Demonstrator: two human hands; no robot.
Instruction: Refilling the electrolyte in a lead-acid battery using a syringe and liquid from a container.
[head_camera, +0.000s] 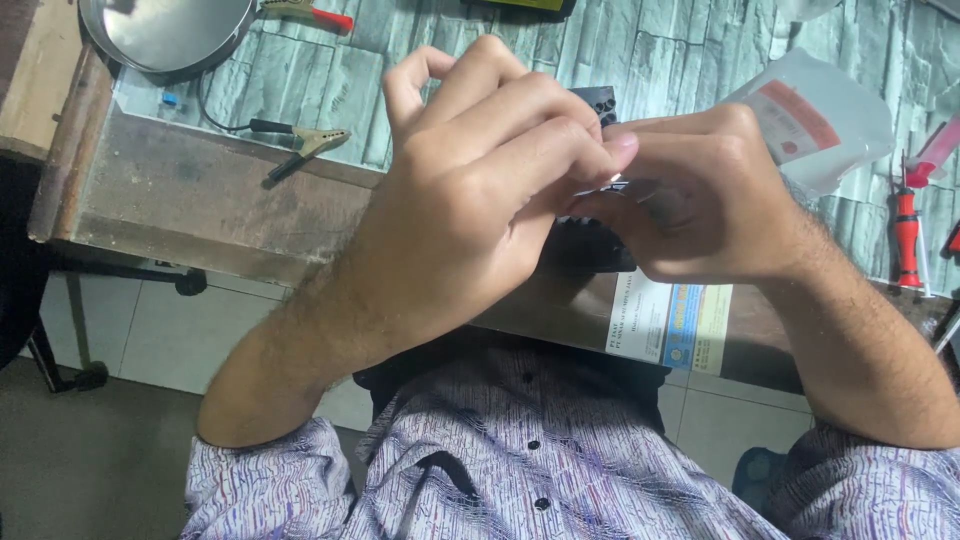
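A small black part is gripped between the left hand and the right hand, both closed, above the tabletop's front edge.

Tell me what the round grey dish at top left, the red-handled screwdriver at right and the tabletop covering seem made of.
Round grey dish: likely metal, with a dull brushed sheen. Red-handled screwdriver: handle looks like moulded plastic with black grip bands. Tabletop covering: seemingly a printed stone-pattern sheet, flat and smooth, laid over a worn brown wooden table.
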